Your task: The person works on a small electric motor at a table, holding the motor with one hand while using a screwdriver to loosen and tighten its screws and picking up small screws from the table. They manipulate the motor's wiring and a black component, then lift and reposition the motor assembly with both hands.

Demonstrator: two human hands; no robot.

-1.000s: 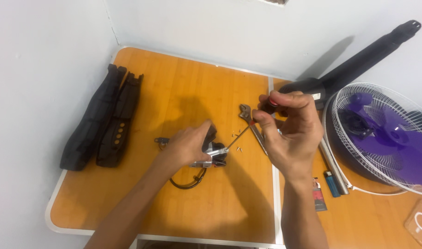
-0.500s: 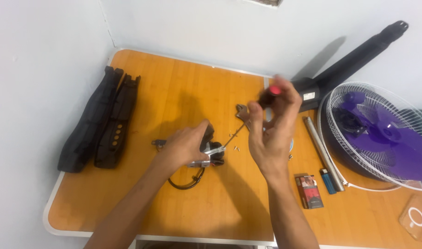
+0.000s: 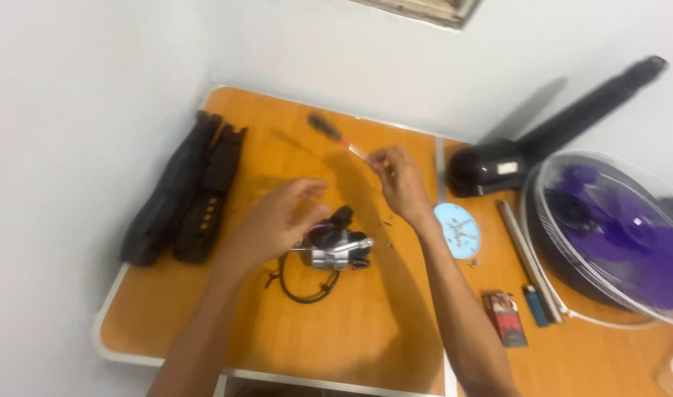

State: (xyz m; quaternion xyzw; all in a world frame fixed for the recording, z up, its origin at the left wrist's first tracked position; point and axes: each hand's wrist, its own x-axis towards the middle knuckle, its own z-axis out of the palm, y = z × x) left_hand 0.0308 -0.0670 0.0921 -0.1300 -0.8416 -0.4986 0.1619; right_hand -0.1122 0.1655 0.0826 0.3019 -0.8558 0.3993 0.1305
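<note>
While the left hand (image 3: 278,220) hovers with curled fingers over the small motor (image 3: 336,246) on the orange surface (image 3: 366,323), its grip looks loose, touching nothing I can be sure of. The right hand (image 3: 403,184) pinches a screwdriver (image 3: 336,140), blurred, its dark handle pointing toward the wall. Black cable (image 3: 307,290) loops under the motor. A blue disc (image 3: 458,229) lies just beside the right wrist. Black covers (image 3: 182,191) sit left; the fan cage (image 3: 616,235) is cut off at right.
</note>
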